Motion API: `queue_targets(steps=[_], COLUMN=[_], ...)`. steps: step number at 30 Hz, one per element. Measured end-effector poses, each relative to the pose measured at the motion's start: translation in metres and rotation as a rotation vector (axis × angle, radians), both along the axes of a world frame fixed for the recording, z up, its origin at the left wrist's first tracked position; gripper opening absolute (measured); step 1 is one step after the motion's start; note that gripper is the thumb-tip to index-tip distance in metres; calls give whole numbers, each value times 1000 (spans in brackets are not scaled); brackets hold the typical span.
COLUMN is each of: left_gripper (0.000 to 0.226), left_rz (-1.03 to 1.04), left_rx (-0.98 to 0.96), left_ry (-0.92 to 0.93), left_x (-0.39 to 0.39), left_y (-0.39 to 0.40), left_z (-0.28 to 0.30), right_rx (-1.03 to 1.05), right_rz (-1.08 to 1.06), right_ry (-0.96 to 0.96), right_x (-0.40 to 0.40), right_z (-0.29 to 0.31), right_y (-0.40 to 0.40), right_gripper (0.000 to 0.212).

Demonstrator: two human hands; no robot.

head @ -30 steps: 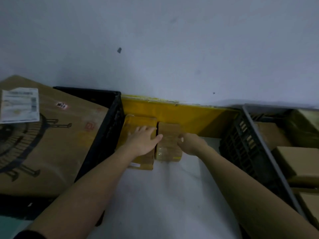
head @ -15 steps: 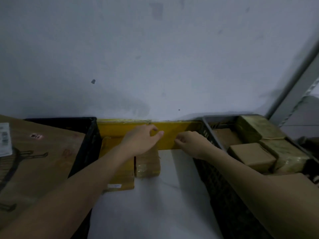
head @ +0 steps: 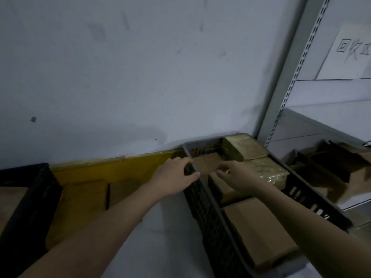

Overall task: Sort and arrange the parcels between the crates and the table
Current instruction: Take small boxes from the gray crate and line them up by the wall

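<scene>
Two brown parcels lie on the white table (head: 164, 241) against the yellow board: a wide parcel (head: 80, 207) and a narrower parcel (head: 122, 191). To the right stands a dark grey crate (head: 202, 209) with several parcels, among them a large brown box (head: 261, 233) and a tape-wrapped parcel (head: 245, 147). My left hand (head: 174, 175) hovers at the crate's left rim, fingers apart, holding nothing. My right hand (head: 236, 177) is inside the crate, fingers spread above a brown parcel (head: 220, 194), gripping nothing.
A black crate (head: 26, 207) stands at the left edge of the table. The yellow board (head: 100, 171) leans on the grey wall. A metal rack (head: 285, 93) rises at the right, with a paper sign (head: 351, 53) and cardboard scraps (head: 331, 167) on its shelf.
Both hands have let go of the two parcels on the table and moved right to the grey crate. My view has swung right and up.
</scene>
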State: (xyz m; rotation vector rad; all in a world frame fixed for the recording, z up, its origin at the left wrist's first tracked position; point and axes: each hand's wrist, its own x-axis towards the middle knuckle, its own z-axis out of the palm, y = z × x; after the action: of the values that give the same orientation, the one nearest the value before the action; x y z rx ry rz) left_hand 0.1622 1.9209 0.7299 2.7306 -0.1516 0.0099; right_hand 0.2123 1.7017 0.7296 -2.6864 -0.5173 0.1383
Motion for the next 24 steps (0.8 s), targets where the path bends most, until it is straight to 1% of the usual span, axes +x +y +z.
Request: queue_targets(steps=[4, 7, 9, 11, 14, 17, 19, 21, 23, 24], left_gripper=[67, 70, 72, 76, 85, 91, 92, 93, 93, 93], left_rz=[-25, -33, -47, -61, -56, -49, -21, 54, 110, 115], left_rx=[44, 56, 82, 117, 143, 233, 268, 226, 157, 147], left_ry=[10, -9, -9, 12, 114, 202, 174, 76, -3, -11], left_x=[17, 27, 32, 39, 50, 60, 60, 56, 51, 50], left_y=[-47, -77, -93, -105, -113, -118, -120, -121, -121, -121], left_z=[-12, -26, -35, -45, -56, -64, -73, -86, -95, -96], right_rx=[0, 1, -24, -120, -249, -288, -285, -292, -341, -371], right_rz=[-12, -27, -37, -25, 64, 143, 194, 235, 254, 256], right_ry=[-15, -51, -68, -63, -54, 2, 72, 122, 105, 90], right_x=[22, 38, 48, 55, 67, 82, 89, 93, 98, 102], right_z=[4, 2, -3, -9, -18, -24, -30, -35, -36, -35], right_y=[-47, -83, -104, -124, -149, -168, -176, -180, -181, -181], right_gripper=[30, 37, 45, 54, 73, 89, 93, 91, 88, 87])
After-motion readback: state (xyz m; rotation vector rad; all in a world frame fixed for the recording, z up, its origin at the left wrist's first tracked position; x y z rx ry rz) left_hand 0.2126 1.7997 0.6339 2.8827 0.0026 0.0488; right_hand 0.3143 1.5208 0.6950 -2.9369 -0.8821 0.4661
